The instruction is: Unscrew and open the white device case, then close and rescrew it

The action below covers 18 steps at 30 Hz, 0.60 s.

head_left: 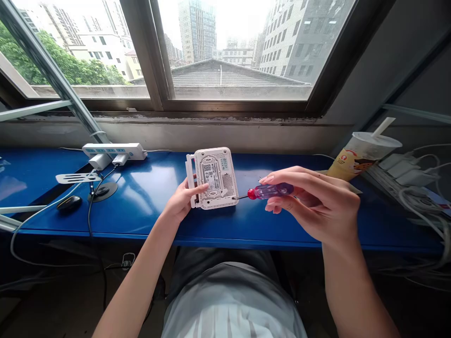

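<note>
A white router [227, 164] is held above the blue table with its labelled underside towards me and its folded antennas on the left. My left hand [181, 199] grips it by the lower left side, thumb across the underside and the other fingers behind, out of sight. In my right hand [313, 197] is a screwdriver [269, 190] with a clear purple handle and a red collar, held between thumb and fingers. Its thin shaft points left, and the tip meets the router's lower right corner at a screw hole.
The blue table [141, 206] runs below a window. On the left are a power strip [112, 151] with plugs, a black mouse [69, 203] and a metal stand [78, 178]. A drink cup [362, 155] with a straw stands right, beside white adapters [398, 164] and bundled cables [419, 206].
</note>
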Each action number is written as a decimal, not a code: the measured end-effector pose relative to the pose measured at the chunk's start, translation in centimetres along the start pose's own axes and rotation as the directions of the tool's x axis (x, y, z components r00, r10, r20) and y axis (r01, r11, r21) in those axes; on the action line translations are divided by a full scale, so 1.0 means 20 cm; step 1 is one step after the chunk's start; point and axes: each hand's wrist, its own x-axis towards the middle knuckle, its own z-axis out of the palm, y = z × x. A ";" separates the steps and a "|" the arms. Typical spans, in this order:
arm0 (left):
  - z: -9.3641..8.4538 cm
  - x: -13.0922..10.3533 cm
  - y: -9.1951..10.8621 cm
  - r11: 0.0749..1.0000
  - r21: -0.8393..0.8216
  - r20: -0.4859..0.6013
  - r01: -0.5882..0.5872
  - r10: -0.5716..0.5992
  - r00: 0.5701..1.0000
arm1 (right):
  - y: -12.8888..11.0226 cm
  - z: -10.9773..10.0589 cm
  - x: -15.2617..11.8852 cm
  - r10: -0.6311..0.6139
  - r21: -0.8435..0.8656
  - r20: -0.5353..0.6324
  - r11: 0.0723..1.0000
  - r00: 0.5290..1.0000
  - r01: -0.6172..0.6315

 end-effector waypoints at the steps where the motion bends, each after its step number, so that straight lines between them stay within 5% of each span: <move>1: 0.00 0.00 0.00 1.000 0.003 0.007 0.006 -0.006 1.000 | 0.00 0.00 0.00 -0.004 -0.005 -0.002 1.000 1.000 0.004; 18: 0.00 0.00 0.00 1.000 -0.014 0.010 -0.007 0.007 1.000 | -0.04 0.10 0.00 -0.126 -0.292 0.096 0.945 0.987 0.149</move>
